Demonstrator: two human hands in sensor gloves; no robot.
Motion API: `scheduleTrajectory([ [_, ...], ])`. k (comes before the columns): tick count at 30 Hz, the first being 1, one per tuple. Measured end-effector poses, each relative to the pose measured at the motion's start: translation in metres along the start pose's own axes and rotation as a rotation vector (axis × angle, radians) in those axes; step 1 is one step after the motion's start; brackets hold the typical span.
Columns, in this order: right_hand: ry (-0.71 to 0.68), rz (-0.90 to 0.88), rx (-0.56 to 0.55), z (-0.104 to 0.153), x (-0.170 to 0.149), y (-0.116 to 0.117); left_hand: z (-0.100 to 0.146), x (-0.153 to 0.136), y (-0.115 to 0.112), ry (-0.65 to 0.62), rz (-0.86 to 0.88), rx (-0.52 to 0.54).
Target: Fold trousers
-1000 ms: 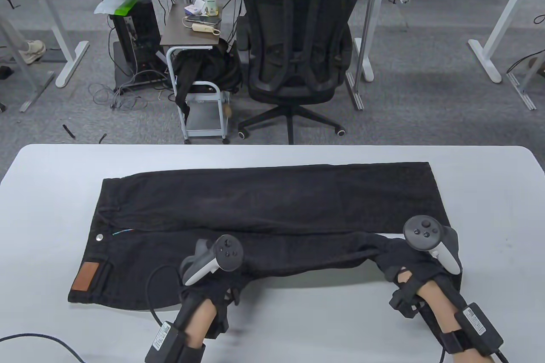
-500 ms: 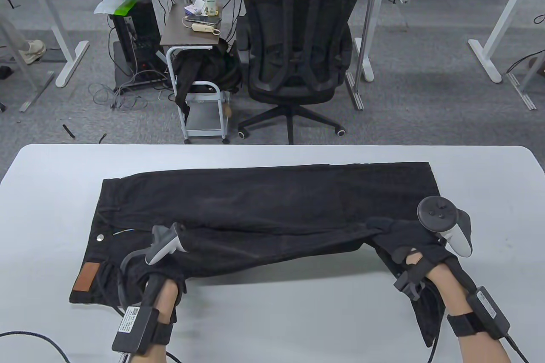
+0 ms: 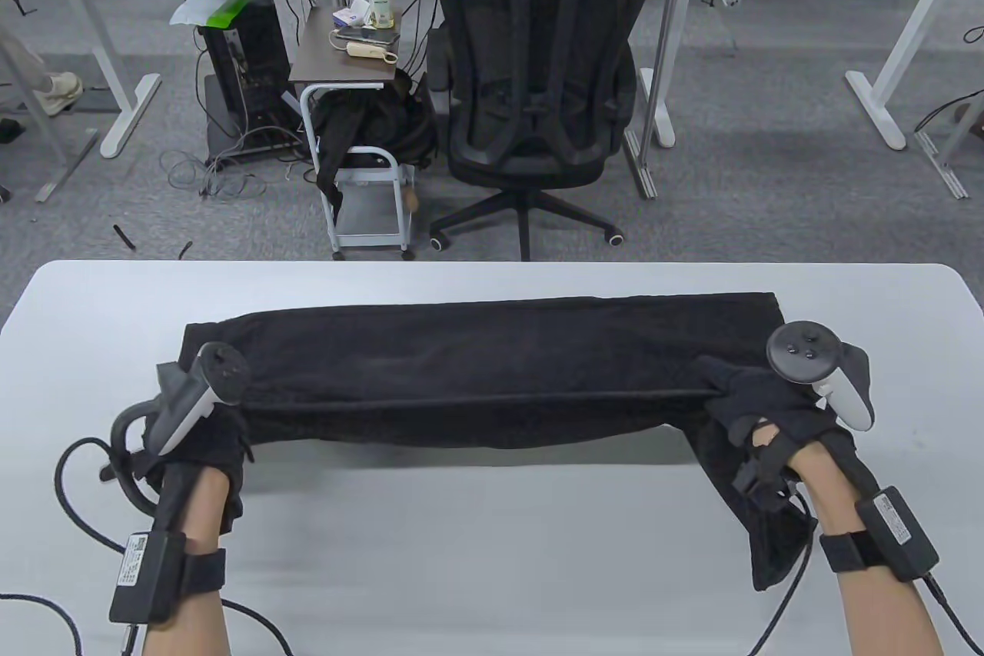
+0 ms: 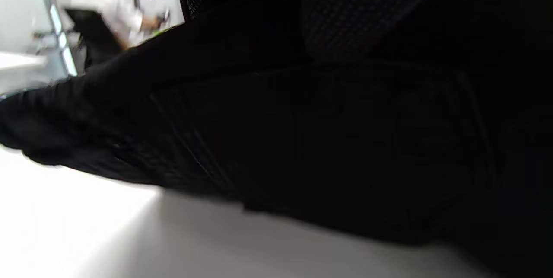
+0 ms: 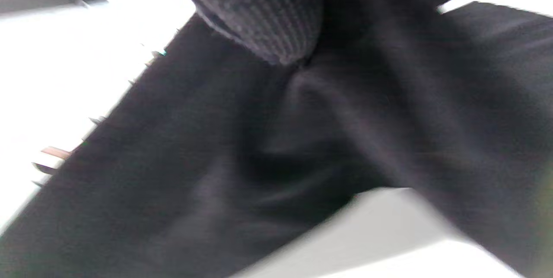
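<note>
1. Change observed: half a second ago your left hand (image 3: 196, 441) sat low over the waist area near the leather patch. It has now moved out to the left end of the trousers (image 3: 492, 356) and carried the near edge up with it. Your right hand (image 3: 769, 417) has travelled a little toward the far side, holding the near leg.

2. Result: the near leg now stands lifted off the table (image 3: 492, 556) as a taut band stretched between your two hands, with a shadow on the bare surface beneath it. The button and patch seen earlier are no longer in view.

3. Meaning for the task, as a judgement: the lengthwise fold, near leg over far leg, is under way and not yet laid down.

4. Left hand: closed around the cloth at the waist end. The left wrist view shows dark fabric (image 4: 302, 139) filling the frame under the gloved fingers (image 4: 345, 23); the exact pinch cannot be made out.

5. Right hand: gripping a bunch of cloth toward the hem end. The right wrist view shows fabric (image 5: 259, 161) gathered under the glove.

6. Position: the trousers lie across the middle of the table, waist left, hems right. The far leg is flat; a loose tail hangs down on the near side of your right hand.
</note>
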State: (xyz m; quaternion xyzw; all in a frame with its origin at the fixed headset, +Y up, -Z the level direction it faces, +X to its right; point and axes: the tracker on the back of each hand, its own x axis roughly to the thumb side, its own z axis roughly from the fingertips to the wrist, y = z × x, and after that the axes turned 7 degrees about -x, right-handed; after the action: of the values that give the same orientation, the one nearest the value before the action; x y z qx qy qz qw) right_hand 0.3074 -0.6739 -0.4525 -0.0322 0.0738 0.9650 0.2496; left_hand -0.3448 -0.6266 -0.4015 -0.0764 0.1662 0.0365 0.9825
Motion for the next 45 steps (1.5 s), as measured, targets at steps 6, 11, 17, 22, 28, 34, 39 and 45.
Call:
scheduleTrajectory([
  [6,0.045,-0.307,-0.037,-0.017,-0.044,-0.005,0.003,0.007,0.027,-0.075,0.001,0.204],
  [11,-0.065,-0.803,0.021,-0.007,-0.055,-0.048,0.005,-0.004,0.052,-0.102,0.087,0.379],
  [17,-0.012,-0.916,-0.091,-0.016,-0.048,-0.069,-0.013,0.013,0.063,-0.13,0.207,0.477],
  [22,0.171,-0.639,-0.289,-0.042,-0.05,-0.036,-0.05,0.043,0.022,-0.129,0.143,0.365],
  [28,0.248,-0.375,-0.263,-0.08,-0.045,0.025,-0.088,0.076,-0.038,-0.112,0.085,0.202],
  [34,0.308,-0.177,-0.123,-0.108,-0.053,0.084,-0.115,0.091,-0.102,-0.056,-0.014,-0.021],
  [39,0.317,-0.127,-0.109,-0.11,-0.064,0.105,-0.125,0.084,-0.13,-0.008,0.003,-0.163],
  [45,0.274,-0.05,-0.068,-0.09,-0.063,0.101,-0.111,0.078,-0.124,0.01,-0.036,-0.189],
])
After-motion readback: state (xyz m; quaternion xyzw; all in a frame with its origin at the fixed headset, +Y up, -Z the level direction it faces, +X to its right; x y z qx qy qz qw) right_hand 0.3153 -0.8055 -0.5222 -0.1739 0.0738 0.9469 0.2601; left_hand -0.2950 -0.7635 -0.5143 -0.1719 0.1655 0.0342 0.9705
